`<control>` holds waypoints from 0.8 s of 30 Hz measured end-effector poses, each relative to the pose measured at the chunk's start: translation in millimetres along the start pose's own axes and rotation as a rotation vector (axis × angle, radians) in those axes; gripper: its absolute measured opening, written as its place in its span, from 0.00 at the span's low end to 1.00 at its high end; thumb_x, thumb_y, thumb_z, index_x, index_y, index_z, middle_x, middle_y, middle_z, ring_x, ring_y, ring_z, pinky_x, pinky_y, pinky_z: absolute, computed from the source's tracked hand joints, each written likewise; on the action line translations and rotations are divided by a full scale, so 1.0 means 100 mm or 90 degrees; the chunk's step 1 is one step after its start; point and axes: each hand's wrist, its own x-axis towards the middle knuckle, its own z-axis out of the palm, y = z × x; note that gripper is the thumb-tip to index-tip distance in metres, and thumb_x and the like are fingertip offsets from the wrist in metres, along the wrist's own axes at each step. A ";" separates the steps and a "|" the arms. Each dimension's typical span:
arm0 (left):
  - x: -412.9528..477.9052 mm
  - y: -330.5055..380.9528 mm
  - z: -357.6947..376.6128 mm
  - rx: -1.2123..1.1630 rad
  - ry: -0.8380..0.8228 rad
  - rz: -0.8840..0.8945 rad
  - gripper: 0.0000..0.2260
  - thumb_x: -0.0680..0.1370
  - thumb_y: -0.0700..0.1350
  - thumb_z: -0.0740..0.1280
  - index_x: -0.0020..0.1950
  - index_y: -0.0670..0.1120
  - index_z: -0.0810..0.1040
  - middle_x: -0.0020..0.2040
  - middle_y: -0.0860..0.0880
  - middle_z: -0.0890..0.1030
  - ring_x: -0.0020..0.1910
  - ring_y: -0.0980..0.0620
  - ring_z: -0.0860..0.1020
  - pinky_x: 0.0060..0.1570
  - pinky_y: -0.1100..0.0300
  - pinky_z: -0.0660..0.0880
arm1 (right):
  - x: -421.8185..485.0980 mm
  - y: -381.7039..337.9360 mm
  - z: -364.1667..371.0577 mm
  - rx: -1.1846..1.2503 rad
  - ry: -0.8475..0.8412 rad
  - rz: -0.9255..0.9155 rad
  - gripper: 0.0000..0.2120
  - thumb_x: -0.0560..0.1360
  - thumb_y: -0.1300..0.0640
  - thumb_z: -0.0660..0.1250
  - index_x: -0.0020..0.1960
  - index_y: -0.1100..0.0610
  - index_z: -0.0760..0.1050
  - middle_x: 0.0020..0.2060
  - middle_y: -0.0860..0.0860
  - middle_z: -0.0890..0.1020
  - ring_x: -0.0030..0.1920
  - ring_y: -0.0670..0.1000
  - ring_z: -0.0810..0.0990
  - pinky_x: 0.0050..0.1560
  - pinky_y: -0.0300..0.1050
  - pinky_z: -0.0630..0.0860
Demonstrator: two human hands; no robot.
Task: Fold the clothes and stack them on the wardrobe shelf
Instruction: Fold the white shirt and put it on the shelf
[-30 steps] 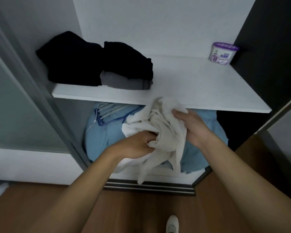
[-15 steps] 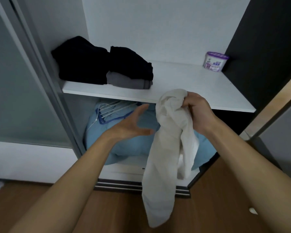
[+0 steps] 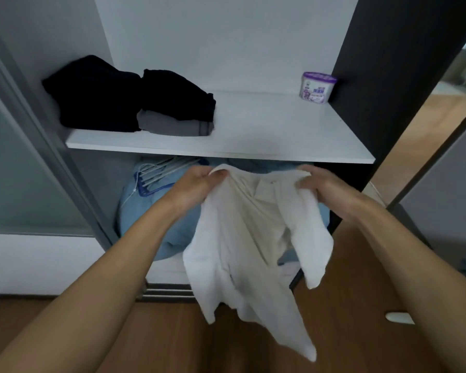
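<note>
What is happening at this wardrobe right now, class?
A person holds a white garment up by its top edge, the left hand gripping one corner and the right hand the other. It hangs open and unfolded in front of the wardrobe. On the white shelf above, black folded clothes and a black-and-grey pile already sit.

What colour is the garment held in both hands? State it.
Off-white, plain; the garment shows best in the head view.
</note>
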 end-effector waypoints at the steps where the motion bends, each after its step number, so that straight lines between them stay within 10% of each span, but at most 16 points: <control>1: -0.01 0.12 0.06 0.026 -0.008 0.013 0.15 0.79 0.53 0.65 0.41 0.43 0.81 0.34 0.56 0.80 0.32 0.60 0.76 0.31 0.68 0.70 | -0.01 0.08 0.02 -0.100 -0.047 0.040 0.20 0.68 0.41 0.72 0.59 0.43 0.78 0.56 0.45 0.81 0.58 0.49 0.78 0.58 0.44 0.73; 4: -0.02 0.33 0.21 0.115 -0.034 0.039 0.16 0.79 0.52 0.66 0.40 0.39 0.77 0.33 0.54 0.74 0.31 0.60 0.71 0.29 0.69 0.66 | -0.01 0.13 0.29 -0.205 -0.130 0.061 0.41 0.56 0.23 0.71 0.65 0.36 0.69 0.54 0.36 0.79 0.54 0.37 0.79 0.50 0.32 0.73; 11: -0.05 0.37 0.28 0.034 0.015 -0.082 0.20 0.77 0.44 0.70 0.25 0.52 0.74 0.24 0.57 0.73 0.25 0.61 0.71 0.26 0.67 0.65 | 0.02 0.14 0.68 -0.182 0.114 -0.117 0.03 0.75 0.52 0.71 0.47 0.49 0.77 0.40 0.43 0.80 0.41 0.43 0.78 0.36 0.30 0.72; 15: -0.14 0.40 0.32 -0.162 0.080 -0.130 0.05 0.77 0.39 0.71 0.50 0.46 0.78 0.39 0.45 0.81 0.36 0.51 0.78 0.34 0.60 0.74 | -0.21 0.19 0.87 -0.163 0.003 -0.109 0.08 0.76 0.50 0.70 0.44 0.55 0.81 0.40 0.51 0.84 0.43 0.50 0.82 0.48 0.49 0.79; 17: -0.16 0.41 0.37 -0.208 0.099 -0.148 0.16 0.77 0.37 0.70 0.63 0.49 0.73 0.39 0.45 0.79 0.32 0.52 0.76 0.34 0.58 0.73 | -0.28 0.24 1.02 -0.156 -0.049 -0.080 0.11 0.76 0.46 0.70 0.48 0.55 0.80 0.44 0.50 0.84 0.46 0.50 0.83 0.52 0.53 0.80; 24: -0.23 0.60 0.41 -0.139 -0.053 -0.040 0.21 0.75 0.23 0.58 0.55 0.43 0.82 0.54 0.37 0.82 0.51 0.49 0.82 0.53 0.58 0.80 | -0.21 0.13 1.24 -0.177 0.186 -0.046 0.29 0.69 0.32 0.68 0.63 0.46 0.67 0.52 0.42 0.78 0.50 0.44 0.77 0.51 0.46 0.74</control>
